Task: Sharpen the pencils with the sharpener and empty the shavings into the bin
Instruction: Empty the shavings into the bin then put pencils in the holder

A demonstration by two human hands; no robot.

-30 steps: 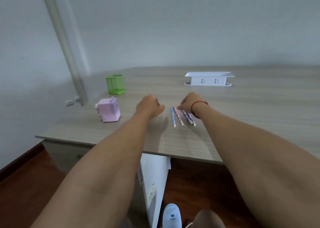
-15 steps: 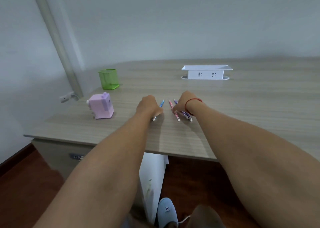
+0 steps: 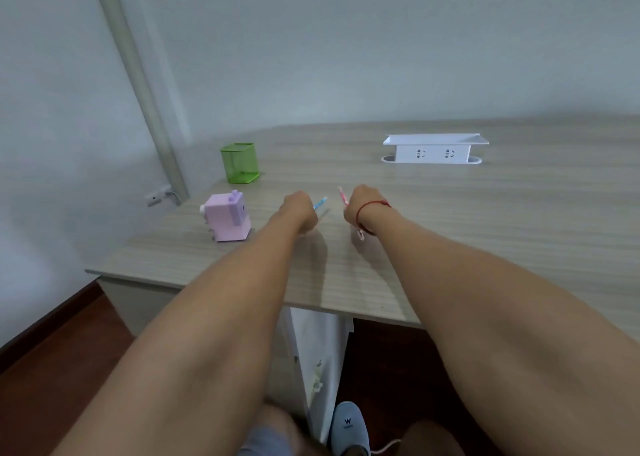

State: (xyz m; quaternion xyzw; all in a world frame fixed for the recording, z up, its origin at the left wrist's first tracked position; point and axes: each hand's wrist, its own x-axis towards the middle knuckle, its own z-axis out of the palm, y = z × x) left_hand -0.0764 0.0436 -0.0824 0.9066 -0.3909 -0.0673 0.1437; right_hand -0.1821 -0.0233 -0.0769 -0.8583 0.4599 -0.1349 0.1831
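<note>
My left hand (image 3: 298, 209) is closed around a blue pencil (image 3: 320, 203), whose tip pokes out to the right of the fist. My right hand (image 3: 360, 203), with a red string on its wrist, grips a pink pencil (image 3: 343, 193) that sticks up past the knuckles; its lower end shows under the wrist. Both hands hover just above the wooden desk (image 3: 450, 220). A pink box-shaped sharpener (image 3: 227, 221) stands left of my left hand. Behind it is a green mesh bin (image 3: 239, 162). The other pencils are hidden behind my right hand.
A white socket box (image 3: 434, 149) sits at the back of the desk on the right. A pale post (image 3: 138, 84) runs up the wall on the left. The desk's front edge is near my forearms, with a slipper (image 3: 348, 428) on the floor below.
Both hands have closed on pencils and lifted them off the desk: the left holds the blue one, the right the pink one. The camera has shifted slightly.
</note>
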